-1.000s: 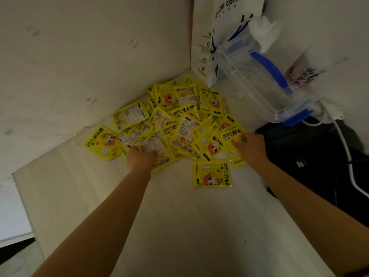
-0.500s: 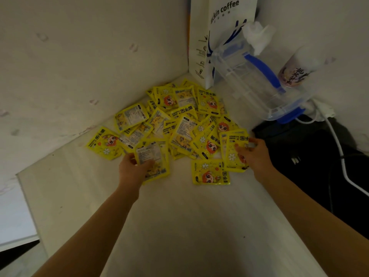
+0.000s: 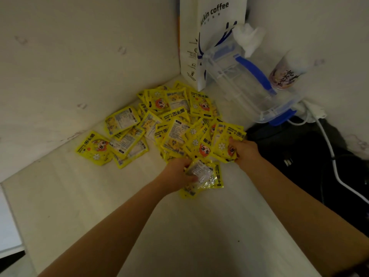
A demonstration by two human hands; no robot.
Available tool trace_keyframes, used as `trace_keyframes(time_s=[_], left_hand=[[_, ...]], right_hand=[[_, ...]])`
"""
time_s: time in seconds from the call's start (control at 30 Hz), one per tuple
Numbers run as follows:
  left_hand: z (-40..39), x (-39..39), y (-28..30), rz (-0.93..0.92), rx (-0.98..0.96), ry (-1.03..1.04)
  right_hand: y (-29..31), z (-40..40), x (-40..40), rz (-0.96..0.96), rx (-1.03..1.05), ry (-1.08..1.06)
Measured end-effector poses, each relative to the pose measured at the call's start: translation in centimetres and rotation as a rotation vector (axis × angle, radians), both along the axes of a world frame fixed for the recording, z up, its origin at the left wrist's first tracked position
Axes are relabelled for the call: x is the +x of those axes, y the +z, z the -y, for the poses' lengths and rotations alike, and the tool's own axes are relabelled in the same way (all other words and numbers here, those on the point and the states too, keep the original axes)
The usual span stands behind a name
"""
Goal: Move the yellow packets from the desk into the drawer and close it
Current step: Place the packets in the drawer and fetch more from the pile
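The bench [image 3: 179,236] is carrying everything, running pale into a back corner between two walls. A black bag [image 3: 299,156] is lying along its right edge, with a white cable [image 3: 329,152] trailing over it. A white paper bag [image 3: 211,37] is standing in the back corner, and a clear tub [image 3: 235,82] with blue clips is leaning beside it, a cup [image 3: 287,74] just behind that.

The packets [image 3: 171,124] are sprawling in a loose heap from the back corner toward the middle of the bench, a few lying apart at the left. No drawer is showing.

The left hand [image 3: 177,176] is curling around a crumpled bunch of packets at the near side of the heap. The right hand [image 3: 245,150] is gripping a fan of packets at the heap's right side.

Gathering appears to be the step in hand, early in the task, since most packets are lying loose. The next move probably calls for lifting both handfuls clear without shedding any, then carrying them to the drawer, wherever it is lying out of view.
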State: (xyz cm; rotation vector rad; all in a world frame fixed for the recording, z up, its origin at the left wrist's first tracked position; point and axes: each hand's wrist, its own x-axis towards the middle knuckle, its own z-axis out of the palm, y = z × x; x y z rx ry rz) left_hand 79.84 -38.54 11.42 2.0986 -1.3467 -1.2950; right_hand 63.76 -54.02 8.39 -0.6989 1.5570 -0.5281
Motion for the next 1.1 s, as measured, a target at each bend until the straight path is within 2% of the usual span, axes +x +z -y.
trace_keyframes(time_s=[0.1, 0.27, 0.4, 0.53, 0.63, 0.83, 1.0, 1.1], left_hand=[[1.2, -0.7, -0.5, 0.134, -0.005, -0.130], [1.5, -1.0, -2.0, 0.264, -0.048, -0.305], [1.1, -1.3, -2.5, 0.375, -0.093, -0.380], [0.5, -1.7, -2.9, 0.390, -0.127, -0.296], [0.1, -1.6, -2.8, 0.366, -0.073, -0.211], [-0.9, -1.4, -2.8, 0.200, -0.034, -0.060], [-1.3, -0.9, -2.2, 0.151, 0.088, 0.036], [-2.0, -0.7, -2.1, 0.119, 0.093, 0.109]], right_hand=[[-0.6, 0.6, 0.5, -0.054, -0.007, -0.004], [-0.6, 0.6, 1.4, -0.020, 0.030, -0.002], [0.3, 0.0, 2.1, -0.048, -0.030, 0.011], [1.1, 0.3, 2.9, -0.148, -0.034, 0.066], [1.4, 0.5, 3.4, -0.158, -0.032, 0.108], [1.8, 1.0, 4.1, -0.197, -0.019, 0.080], [2.1, 1.1, 3.9, -0.173, 0.020, 0.009], [2.5, 1.2, 4.0, -0.143, 0.037, -0.034]])
